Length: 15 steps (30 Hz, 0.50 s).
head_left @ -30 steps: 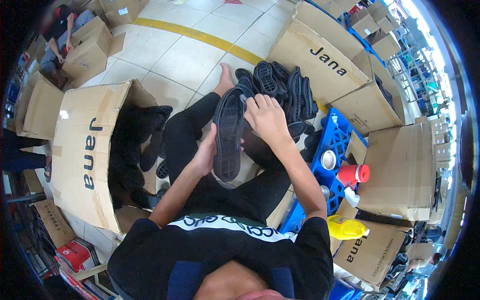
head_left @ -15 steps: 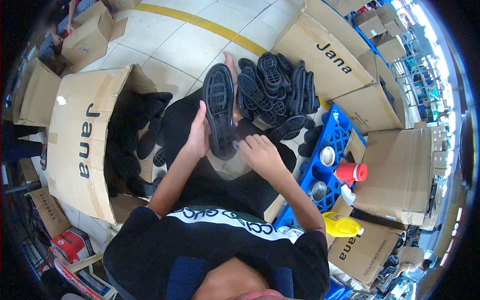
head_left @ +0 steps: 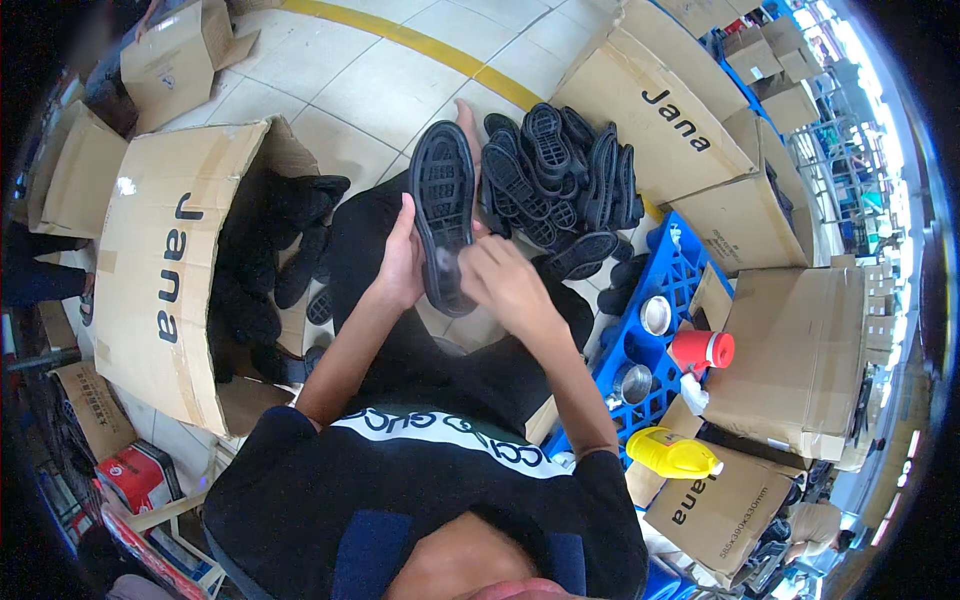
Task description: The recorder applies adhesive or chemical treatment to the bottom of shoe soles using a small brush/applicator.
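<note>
A black shoe sole [head_left: 443, 180] stands lengthwise over my lap, its treaded face with a grid of small blocks toward me. My left hand [head_left: 402, 265] is closed on its left edge, with the thumb up along the side. Against the lower right part of the sole, my right hand [head_left: 508, 288] is pinched around a small whitish wad [head_left: 446, 257], mostly hidden by the fingers. Beyond my right hand lies a heap of similar black soles [head_left: 555, 170] on the floor.
An open carton [head_left: 165, 270] of black footwear stands on the left. To the right, a blue plastic crate [head_left: 590, 405] carries metal cups [head_left: 655, 315] and a red mug [head_left: 700, 350]. A yellow bottle [head_left: 670, 452] and several cartons [head_left: 790, 350] stand beside it.
My right hand has moved up and left, from the sole's lower right edge onto its face, with the whitish wad. My left hand keeps hold of the sole, which has shifted slightly.
</note>
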{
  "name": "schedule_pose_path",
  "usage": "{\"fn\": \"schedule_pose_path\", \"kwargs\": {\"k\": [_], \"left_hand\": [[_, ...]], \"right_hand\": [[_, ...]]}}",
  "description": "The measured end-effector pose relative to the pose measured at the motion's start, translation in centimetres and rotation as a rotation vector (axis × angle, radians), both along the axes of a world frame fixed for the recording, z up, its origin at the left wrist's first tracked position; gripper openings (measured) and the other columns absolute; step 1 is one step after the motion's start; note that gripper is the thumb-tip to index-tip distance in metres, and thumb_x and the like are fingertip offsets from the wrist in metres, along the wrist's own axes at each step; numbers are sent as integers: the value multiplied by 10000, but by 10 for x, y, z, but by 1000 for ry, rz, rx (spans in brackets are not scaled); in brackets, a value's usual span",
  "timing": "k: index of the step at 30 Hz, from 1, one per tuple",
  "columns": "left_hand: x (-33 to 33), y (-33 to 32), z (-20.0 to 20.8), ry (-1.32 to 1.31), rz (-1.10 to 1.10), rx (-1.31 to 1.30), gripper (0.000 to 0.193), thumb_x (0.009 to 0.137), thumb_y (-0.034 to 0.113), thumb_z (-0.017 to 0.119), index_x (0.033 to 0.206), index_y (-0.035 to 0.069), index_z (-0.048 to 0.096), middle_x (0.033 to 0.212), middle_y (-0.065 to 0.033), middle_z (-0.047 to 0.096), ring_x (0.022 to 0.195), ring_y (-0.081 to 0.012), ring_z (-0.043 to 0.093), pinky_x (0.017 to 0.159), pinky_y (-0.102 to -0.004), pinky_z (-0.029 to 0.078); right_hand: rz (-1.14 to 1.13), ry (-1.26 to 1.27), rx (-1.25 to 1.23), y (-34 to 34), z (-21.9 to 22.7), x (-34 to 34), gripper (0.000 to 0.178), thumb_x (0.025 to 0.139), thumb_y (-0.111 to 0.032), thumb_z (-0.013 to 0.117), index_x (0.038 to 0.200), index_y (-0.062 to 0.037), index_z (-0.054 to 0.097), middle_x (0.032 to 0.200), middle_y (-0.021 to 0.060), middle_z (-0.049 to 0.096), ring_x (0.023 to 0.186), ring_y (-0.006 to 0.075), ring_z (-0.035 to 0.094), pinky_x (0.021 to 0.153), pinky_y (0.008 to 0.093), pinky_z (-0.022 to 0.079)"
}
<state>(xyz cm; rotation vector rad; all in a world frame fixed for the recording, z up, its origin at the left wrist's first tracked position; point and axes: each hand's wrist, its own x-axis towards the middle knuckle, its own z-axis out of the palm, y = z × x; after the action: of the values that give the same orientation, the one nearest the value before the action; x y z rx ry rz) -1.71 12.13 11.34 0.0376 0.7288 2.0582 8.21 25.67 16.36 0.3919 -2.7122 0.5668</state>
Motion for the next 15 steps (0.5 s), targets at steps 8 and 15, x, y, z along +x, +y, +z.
{"fn": "schedule_pose_path", "kwargs": {"k": [8, 15], "left_hand": [[3, -2, 5, -50, 21, -70, 757, 983, 641, 212, 1315, 32, 518, 1187, -130, 644, 1077, -237, 621, 981, -382, 463], [-4, -1, -2, 2, -2, -65, 747, 988, 628, 171, 1284, 39, 521, 1113, -169, 660, 995, -283, 649, 900, -414, 508]], "right_hand": [[141, 83, 417, 12, 14, -14, 170, 782, -138, 608, 938, -74, 592, 959, 70, 542, 937, 213, 563, 857, 305, 456], [288, -30, 429, 7, 9, 39, 228, 739, -97, 591, 966, -79, 580, 984, 50, 554, 907, 207, 569, 832, 310, 475]]}}
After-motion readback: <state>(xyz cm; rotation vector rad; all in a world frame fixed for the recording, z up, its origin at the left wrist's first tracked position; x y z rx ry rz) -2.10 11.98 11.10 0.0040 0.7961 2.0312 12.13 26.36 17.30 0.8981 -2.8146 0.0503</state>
